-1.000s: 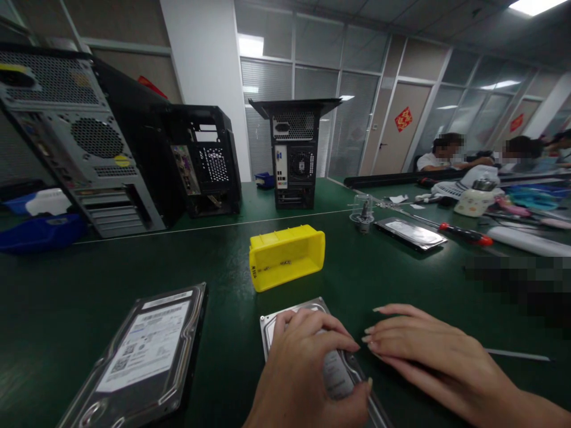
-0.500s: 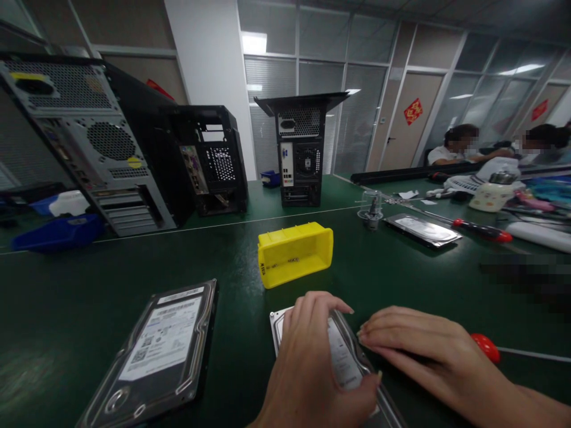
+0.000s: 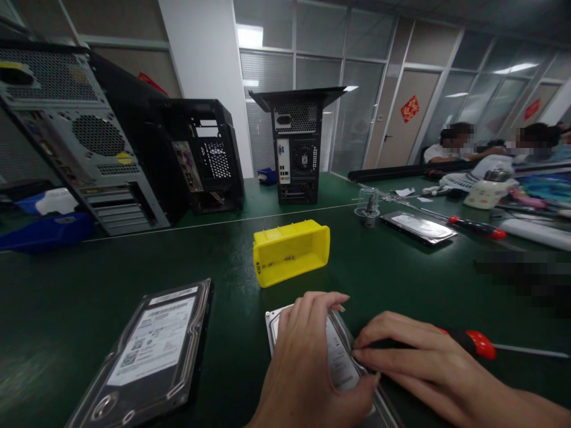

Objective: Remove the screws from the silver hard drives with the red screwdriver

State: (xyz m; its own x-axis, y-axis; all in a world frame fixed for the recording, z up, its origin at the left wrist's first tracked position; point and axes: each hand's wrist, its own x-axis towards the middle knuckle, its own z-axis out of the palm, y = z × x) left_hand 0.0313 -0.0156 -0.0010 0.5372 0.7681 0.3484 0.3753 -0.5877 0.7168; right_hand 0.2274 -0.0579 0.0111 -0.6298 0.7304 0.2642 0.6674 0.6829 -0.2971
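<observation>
A silver hard drive (image 3: 341, 362) with a white label lies on the green table at front centre. Across its top arches my left hand (image 3: 303, 362), thumb and fingers gripping its edges. My right hand (image 3: 414, 356) is at the drive's right edge, thumb and fingertips pinched together; whatever is between them is hidden or too small to name. Behind that hand lies a red-and-black screwdriver (image 3: 482, 345), its shaft pointing right and its handle partly covered. To the left a second hard drive (image 3: 156, 339) rests label up, apart from both hands.
Beyond the drive, a yellow bin (image 3: 292, 252) lies on its side. Computer cases (image 3: 298, 148) stand at the back and left. At right are another hard drive (image 3: 418, 227), a second screwdriver (image 3: 477, 227) and a clear-domed item (image 3: 368, 205). People (image 3: 452, 145) sit far right.
My right hand's fingers have moved in against the drive's edge and closed into a pinch. More of the screwdriver handle shows. The view has shifted slightly; my left hand keeps its grip.
</observation>
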